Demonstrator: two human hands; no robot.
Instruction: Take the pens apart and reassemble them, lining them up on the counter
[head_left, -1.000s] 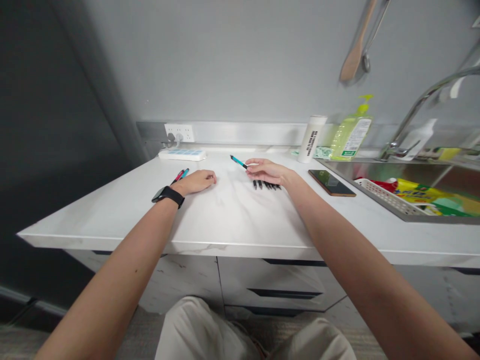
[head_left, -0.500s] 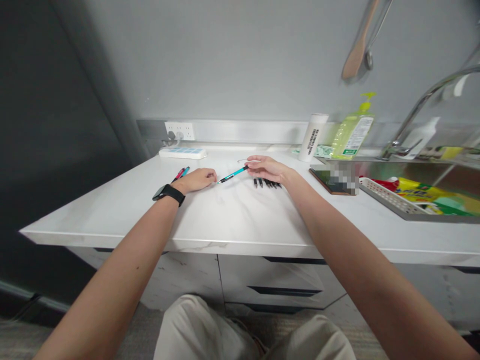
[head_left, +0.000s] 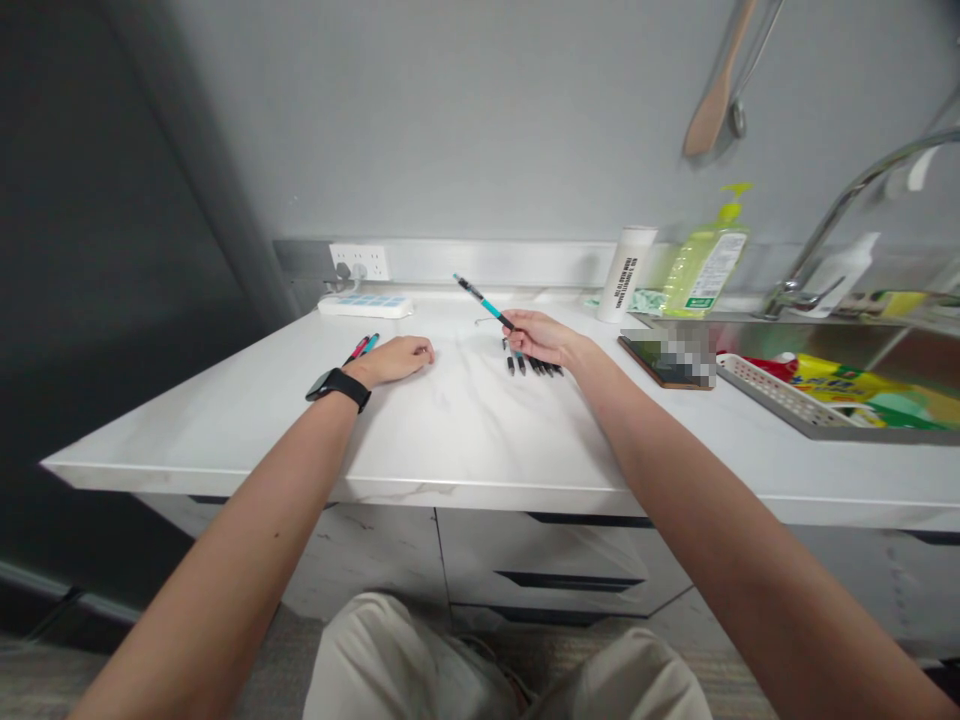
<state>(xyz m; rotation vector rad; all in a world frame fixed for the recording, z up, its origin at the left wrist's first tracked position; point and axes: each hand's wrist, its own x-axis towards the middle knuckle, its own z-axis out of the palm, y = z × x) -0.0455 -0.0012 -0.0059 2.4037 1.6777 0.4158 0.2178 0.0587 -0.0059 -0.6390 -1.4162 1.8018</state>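
Observation:
A teal-and-black pen [head_left: 489, 306] is pinched in my right hand [head_left: 536, 337], tilted with its far end up and to the left above the countertop. Under that hand lies a row of several pens [head_left: 534, 366]; only their black ends show, the rest being covered by the hand. My left hand [head_left: 397, 358] rests on the counter with its fingers curled in, and I see nothing in them. Just behind its wrist, which wears a black watch [head_left: 337, 387], lie a pink pen [head_left: 358, 348] and a teal pen [head_left: 370, 343], partly hidden.
The white countertop [head_left: 465, 440] ends at a front edge above drawers. A power strip [head_left: 365, 304] sits at the back left. To the right are a white tube [head_left: 627, 274], a soap pump bottle [head_left: 706, 262], a phone-like dark slab [head_left: 660, 362] and a sink with a faucet [head_left: 825, 225].
The pen in my right hand has swung from pointing down-left near my left fingers to pointing up-left. My left hand has stayed in place.

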